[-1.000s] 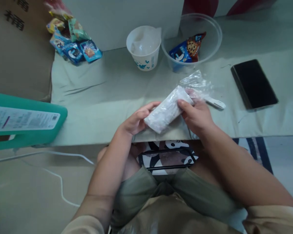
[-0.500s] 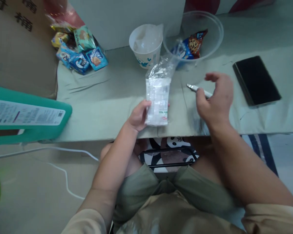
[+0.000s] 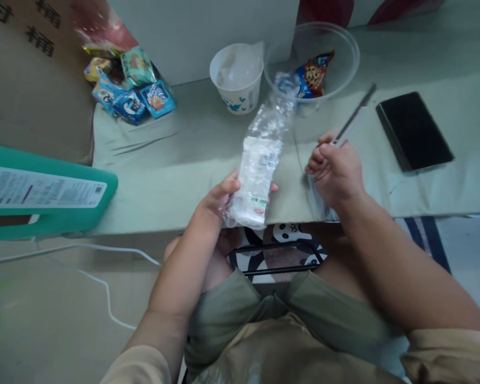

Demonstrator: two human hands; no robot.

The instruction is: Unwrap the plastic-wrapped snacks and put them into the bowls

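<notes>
My left hand (image 3: pixel 222 194) is closed around a white packet (image 3: pixel 256 178) in a clear, crinkled plastic sleeve, thumb on the near side and fingertips showing at its right edge. The loose end of the sleeve stretches up toward the clear bowl. Small green and red print shows at the packet's lower end. To the right, my right hand (image 3: pixel 338 170) grips a slim utility knife (image 3: pixel 356 114), which points up and to the right above the table. Below that hand lies a piece of clear plastic (image 3: pixel 320 202), partly covered by it.
A paper cup (image 3: pixel 238 80) with clear plastic inside stands behind the packet. Beside it, a clear bowl (image 3: pixel 350 66) holds a blue snack pack (image 3: pixel 314 74). A black phone-like device (image 3: pixel 416 130) lies right. Wrapped snacks (image 3: pixel 134 101) and a green container (image 3: pixel 100 197) are left.
My right hand has picked up the utility knife from the table and closed on it. The packet in my left hand has come slightly nearer and tilted, its sleeve stretched out further.
</notes>
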